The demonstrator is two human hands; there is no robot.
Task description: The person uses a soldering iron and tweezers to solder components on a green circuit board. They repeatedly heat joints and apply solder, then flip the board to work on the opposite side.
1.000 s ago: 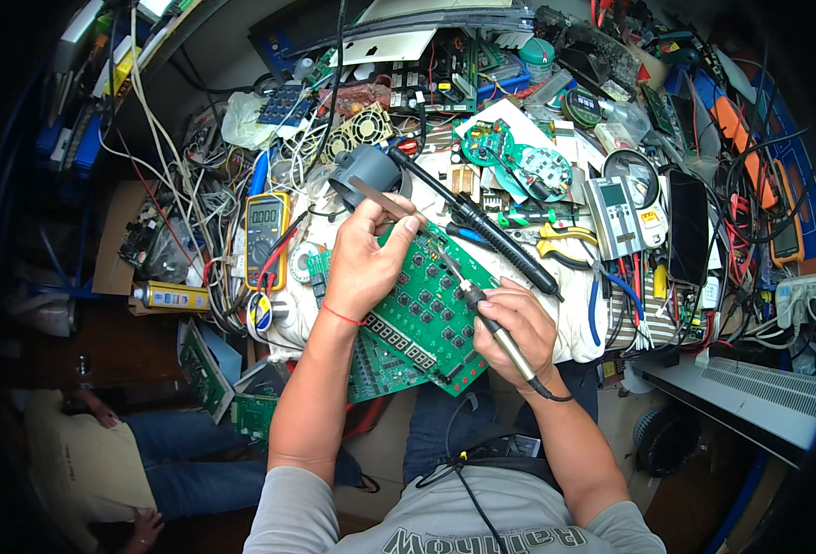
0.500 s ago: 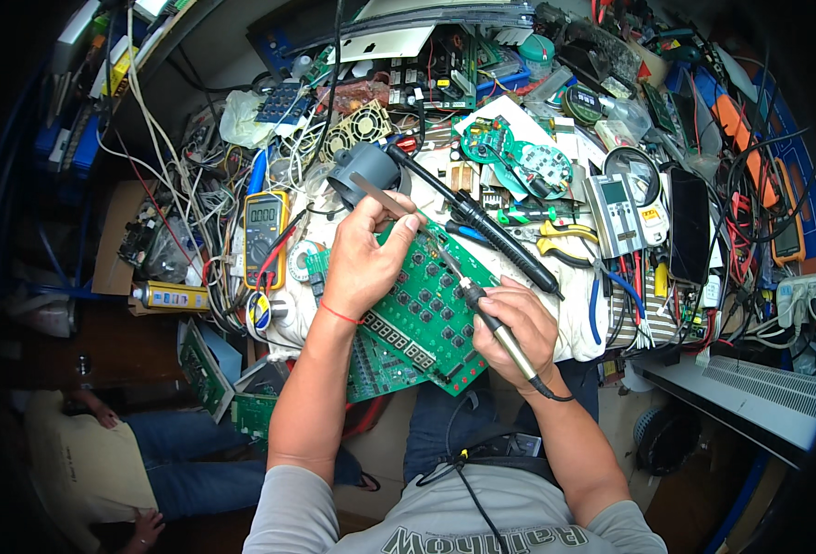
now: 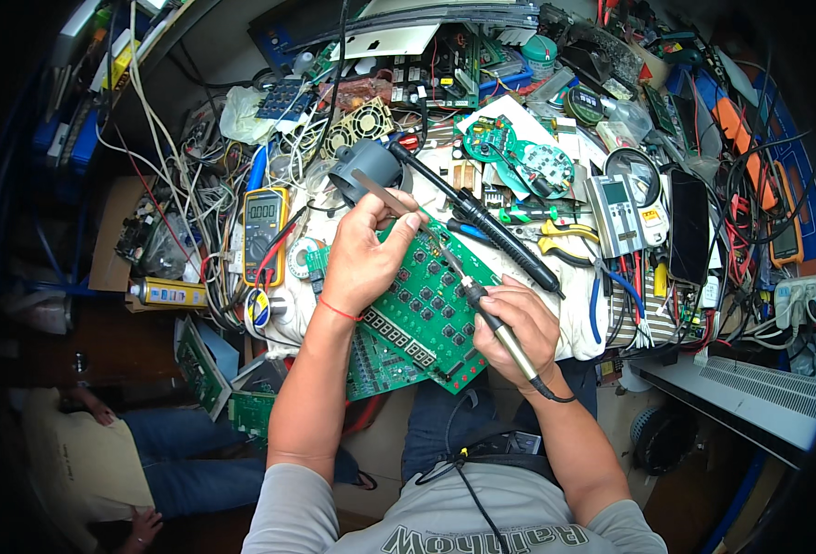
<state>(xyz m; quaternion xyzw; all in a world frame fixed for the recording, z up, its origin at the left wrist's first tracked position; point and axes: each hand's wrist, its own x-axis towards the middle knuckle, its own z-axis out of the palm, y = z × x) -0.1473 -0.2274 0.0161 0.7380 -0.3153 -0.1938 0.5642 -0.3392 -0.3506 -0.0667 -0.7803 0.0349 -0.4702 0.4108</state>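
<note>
Hardly anything moves since the earlier frame: the green board (image 3: 424, 317) is at near edge of the bench (image 3: 576, 325); right hand (image 3: 523, 323) grips the soldering iron (image 3: 511, 351) over it, left hand (image 3: 368, 263) pinches a thin metal tool (image 3: 371, 186); if the board slips, hot iron could burn left hand

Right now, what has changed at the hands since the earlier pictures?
Nothing visibly moved there; nothing was taken or let go. The left hand still holds a flat metal tool, the right hand a soldering iron, over the green circuit board.
</note>
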